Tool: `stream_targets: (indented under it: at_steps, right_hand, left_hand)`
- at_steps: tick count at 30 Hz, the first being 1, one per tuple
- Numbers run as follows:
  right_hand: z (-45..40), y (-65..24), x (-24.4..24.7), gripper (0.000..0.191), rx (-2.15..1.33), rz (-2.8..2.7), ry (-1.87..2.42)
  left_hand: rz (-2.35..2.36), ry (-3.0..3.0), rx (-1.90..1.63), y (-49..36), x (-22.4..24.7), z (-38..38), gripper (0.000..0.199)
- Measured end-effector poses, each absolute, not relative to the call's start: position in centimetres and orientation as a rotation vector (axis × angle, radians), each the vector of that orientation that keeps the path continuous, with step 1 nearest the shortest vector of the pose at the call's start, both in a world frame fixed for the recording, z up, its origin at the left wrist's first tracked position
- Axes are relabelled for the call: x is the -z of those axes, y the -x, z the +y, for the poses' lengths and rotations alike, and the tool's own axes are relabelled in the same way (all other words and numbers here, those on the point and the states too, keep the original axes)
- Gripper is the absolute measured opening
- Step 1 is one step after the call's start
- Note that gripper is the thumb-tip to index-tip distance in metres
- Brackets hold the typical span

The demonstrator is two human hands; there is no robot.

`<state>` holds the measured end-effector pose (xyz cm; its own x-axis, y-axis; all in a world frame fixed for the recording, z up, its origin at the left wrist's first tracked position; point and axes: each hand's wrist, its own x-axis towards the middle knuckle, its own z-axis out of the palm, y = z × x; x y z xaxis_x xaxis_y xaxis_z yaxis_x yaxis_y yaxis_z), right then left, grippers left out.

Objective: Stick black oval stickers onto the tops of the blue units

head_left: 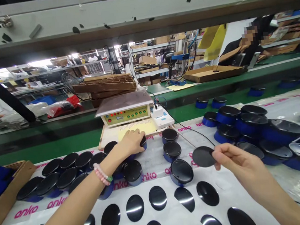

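My right hand [232, 159] pinches a thin round black disc [203, 156] by its edge, above the white sheet. Farther left, my left hand [132, 142] is wrapped over a blue round case with a black top [143, 142], mostly hidden by the fingers. A short column of similar blue cases [181, 171] stands between my hands. More of these cases [69, 177] sit in rows under and left of my left forearm. Shiny black discs [157, 198] lie spread on a white sheet [174, 219] nearest me.
A control box with lit buttons [125, 109] stands ahead, beside a white power adapter [162, 117] with cables. Stacked blue cases [247, 120] fill the right side. A cardboard box [12, 195] holds more at left. An overhead beam [139, 6] crosses above. A person [245, 47] sits across the green belt.
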<state>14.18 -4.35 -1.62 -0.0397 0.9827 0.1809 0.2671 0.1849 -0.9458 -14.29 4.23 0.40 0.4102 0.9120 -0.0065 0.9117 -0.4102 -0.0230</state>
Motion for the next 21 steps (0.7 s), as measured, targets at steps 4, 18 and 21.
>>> stream_targets:
  at_steps: [4,18,21]
  right_hand:
    - [-5.9,-13.5,3.1,0.028,-1.448,-1.586,1.077]
    - [-5.7,-15.6,4.0,0.033,-1.116,-2.191,1.405]
    - [-5.8,-15.7,4.3,0.031,-1.009,-2.069,1.419]
  left_hand:
    - [-1.441,2.736,-0.023,12.1,-0.4,1.8,0.073]
    - [-1.306,2.781,0.067,7.3,0.6,2.9,0.075]
    - [-1.755,2.534,0.075,10.6,0.0,3.2,0.072]
